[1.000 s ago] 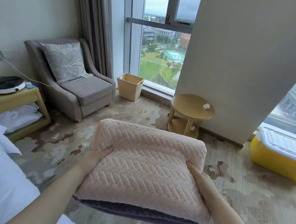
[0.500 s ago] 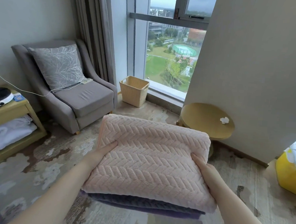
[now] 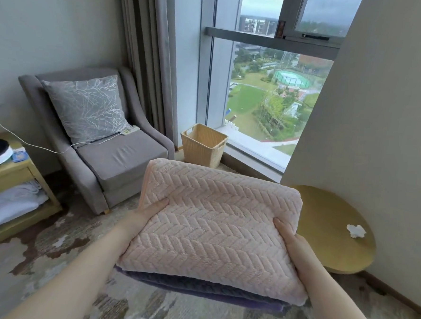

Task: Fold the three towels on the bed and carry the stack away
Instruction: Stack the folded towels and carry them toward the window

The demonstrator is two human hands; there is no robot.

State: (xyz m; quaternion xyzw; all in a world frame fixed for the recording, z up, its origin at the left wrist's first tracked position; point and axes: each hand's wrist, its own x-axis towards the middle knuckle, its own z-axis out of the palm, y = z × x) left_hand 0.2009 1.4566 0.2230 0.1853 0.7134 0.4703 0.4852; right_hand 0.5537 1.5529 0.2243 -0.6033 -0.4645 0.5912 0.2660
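Pink towel [image 3: 213, 223] tops the folded stack [image 3: 196, 285], clasped at its sides by left hand [image 3: 143, 217] and right hand [image 3: 290, 240], thumbs on top.

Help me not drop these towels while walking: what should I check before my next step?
1. Left hand grip on the towel stack, thumb on top: ok.
2. Right hand grip on the opposite edge: ok.
3. Pink towel square over the dark towels: ok.
4. Three towels present: cannot tell, the near edge shows pink plus dark layers only.
5. Floor directly beneath the stack: cannot tell, hidden.
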